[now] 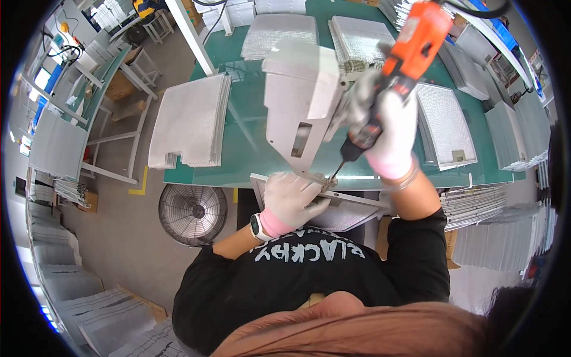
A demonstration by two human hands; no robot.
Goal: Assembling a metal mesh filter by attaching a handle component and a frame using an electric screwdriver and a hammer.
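My right hand (394, 134), in a white glove with a pink cuff, is wrapped round an orange and black power screwdriver (410, 50). The tool is tilted, its thin bit pointing down to the left, and is partly blurred. The bit's tip ends near a small metal fitting (326, 182) at the table's front edge. Beside that fitting my gloved left hand (289, 197) grips a metal-framed mesh panel (351, 199), fingers over its frame; the thumb side faces the tool. Part of the panel hangs below the table edge. Just beyond stands a light grey machine head (300, 89) with a slot.
Stacks of silvery mesh panels lie on the green table (244, 152): a left stack (187, 122), a back stack (279, 35) and a right stack (446, 125). A round floor fan (193, 214) stands left of me. More panels (493, 232) are piled at right.
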